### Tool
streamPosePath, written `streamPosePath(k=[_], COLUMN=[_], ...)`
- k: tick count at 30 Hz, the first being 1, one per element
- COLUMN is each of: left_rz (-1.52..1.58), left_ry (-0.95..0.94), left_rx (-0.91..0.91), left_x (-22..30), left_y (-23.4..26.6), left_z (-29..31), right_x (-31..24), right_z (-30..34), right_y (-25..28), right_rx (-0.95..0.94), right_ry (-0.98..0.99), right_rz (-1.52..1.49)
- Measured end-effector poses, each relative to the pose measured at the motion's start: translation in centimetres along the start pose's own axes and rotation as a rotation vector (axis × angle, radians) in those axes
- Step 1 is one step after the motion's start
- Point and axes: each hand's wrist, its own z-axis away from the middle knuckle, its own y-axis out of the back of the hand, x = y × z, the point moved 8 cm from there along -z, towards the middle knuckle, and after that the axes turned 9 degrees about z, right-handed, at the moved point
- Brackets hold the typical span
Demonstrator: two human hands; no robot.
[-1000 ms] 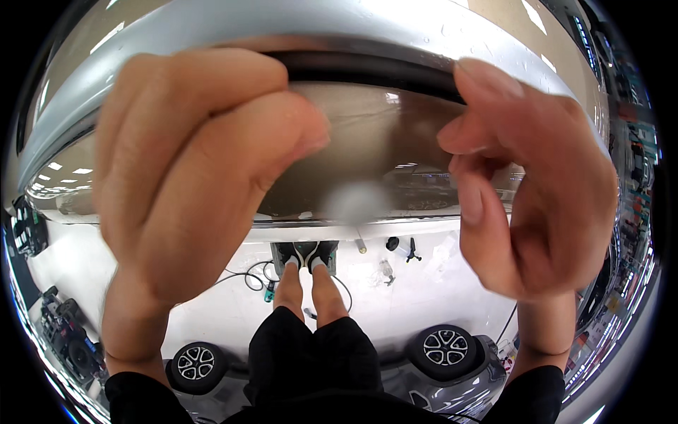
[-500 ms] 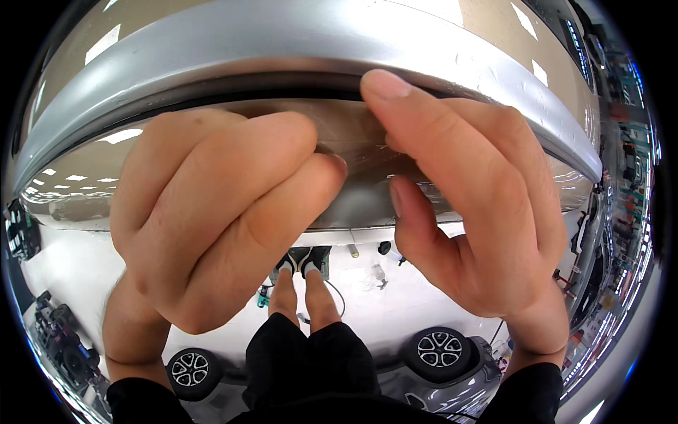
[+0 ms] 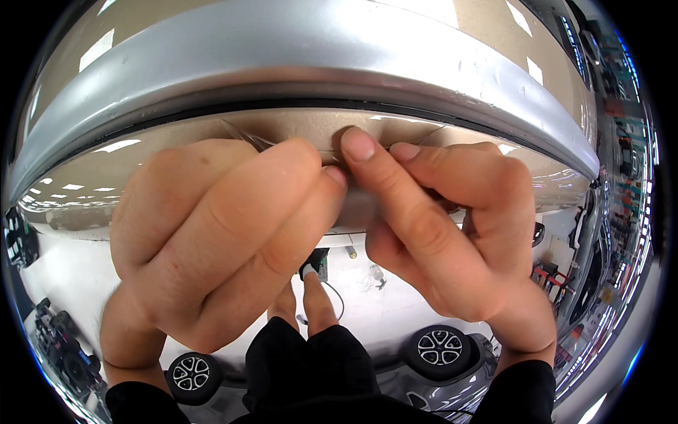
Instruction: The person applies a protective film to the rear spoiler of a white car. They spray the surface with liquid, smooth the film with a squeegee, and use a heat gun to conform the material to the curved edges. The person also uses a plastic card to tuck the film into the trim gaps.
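Observation:
My left hand (image 3: pixel 219 240) is closed, its thumb and forefinger pinched together on a thin clear film (image 3: pixel 244 133) whose creases show against the panel above my knuckles. Just to the right of that pinch is my right hand (image 3: pixel 459 240), forefinger stretched toward the film and thumb held well apart below. Whether its fingertips touch the film cannot be told. Behind both hands is a glossy beige car panel (image 3: pixel 304 126). A silver curved trim (image 3: pixel 304 46) runs above it, with a dark seam between them.
Below my hands are a white floor and my own legs. A grey car with a wheel (image 3: pixel 191 377) and another wheel (image 3: pixel 439 348) is near the lower edge. A thin hose (image 3: pixel 342 300) curves by my feet. Black equipment (image 3: pixel 67 353) stands at the left, shelving at the right.
My right hand has moved down from the seam and its forefinger now lies beside my left pinch. My left hand has dropped slightly, still pinching. Film creases now show on the panel.

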Motion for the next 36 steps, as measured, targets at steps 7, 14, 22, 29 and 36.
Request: streamPosePath(k=[7,14,22,29,36], left_rz=[0.034,0.050,0.026,0.093,0.105], left_ry=[-0.008,-0.024,-0.081,-0.083,-0.077], left_rx=[-0.108,-0.141,-0.170,-0.232,-0.200], left_x=[0.1,0.1,-0.1,0.1,0.0], left_y=[0.1,0.3,0.0,0.0,0.1], left_z=[-0.1,0.0,0.1,0.7,1.2], right_x=[-0.3,0.5,-0.1,-0.4,-0.6], right_z=[0.3,0.9,1.1,2.0,1.9], right_y=[-0.4,-0.5,-0.9,-1.1,-0.5], right_rx=[-0.061,-0.081,-0.019,0.065,-0.031], right_ry=[0.041,0.006,0.056,0.110,0.047], right_rz=[0.079,-0.077,0.034,0.122,0.138])
